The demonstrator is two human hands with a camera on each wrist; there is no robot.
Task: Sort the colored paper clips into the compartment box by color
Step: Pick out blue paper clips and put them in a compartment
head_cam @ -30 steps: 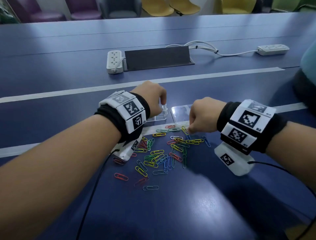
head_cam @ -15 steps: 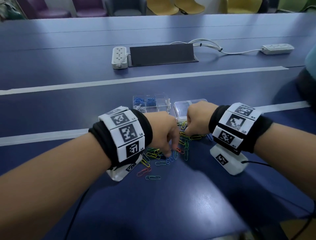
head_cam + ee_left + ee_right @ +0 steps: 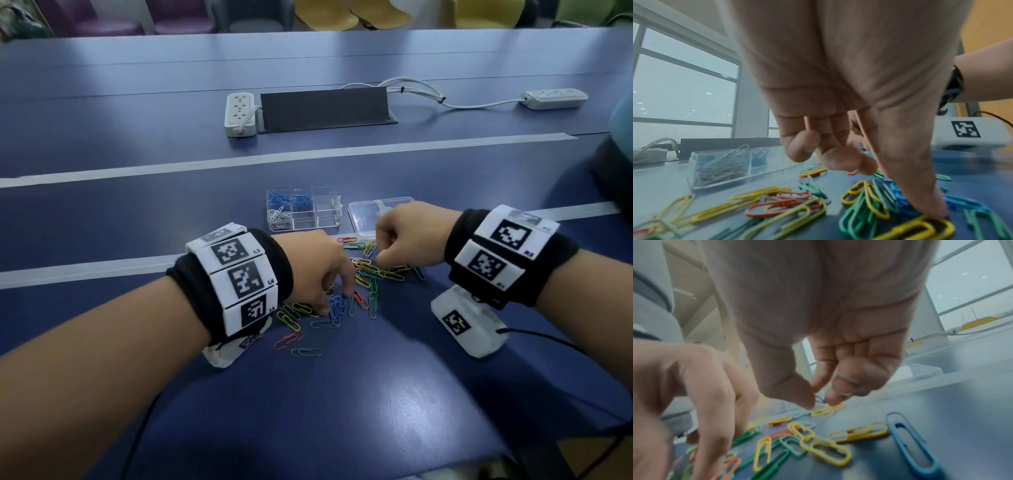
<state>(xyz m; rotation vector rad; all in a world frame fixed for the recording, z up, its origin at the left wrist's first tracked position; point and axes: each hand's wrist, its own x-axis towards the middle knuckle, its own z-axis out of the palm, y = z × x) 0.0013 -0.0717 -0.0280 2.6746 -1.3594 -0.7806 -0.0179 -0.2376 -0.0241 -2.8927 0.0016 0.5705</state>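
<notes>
At the left of the head view, the left hand (image 3: 315, 263) reaches down into the scattered paper clips (image 3: 359, 284) on the blue table (image 3: 342, 411). Its fingers (image 3: 347, 279) point downward and are spread slightly apart. In the left wrist view the thumb (image 3: 920, 186) presses its tip onto the pile, just beside a bunch of blue clips (image 3: 902, 199) and a yellow clip (image 3: 920, 229). The other fingers curl loosely above the table and hold nothing that can be seen.

Above the pile, in the middle of the frame, stands the clear compartment box (image 3: 329, 219). Its upper left and upper middle cells hold blue clips and its lower left cell holds white clips (image 3: 279, 217). The cells at its right look clear. Just right of it lies the clear lid (image 3: 363, 219), partly covered by the right hand.

The right hand (image 3: 407, 236) hovers over the upper right part of the pile with its fingers curled in. In the right wrist view the thumb (image 3: 789, 386) and a fingertip are closed together on a thin dark clip (image 3: 819, 399), whose colour is hard to tell through the blur. Yellow, green and orange clips lie below it, and a large blue clip (image 3: 910, 446) lies at the lower right.

Toward the top of the head view, a white power strip (image 3: 239, 114) lies beside a dark cable hatch (image 3: 325, 108).
</notes>
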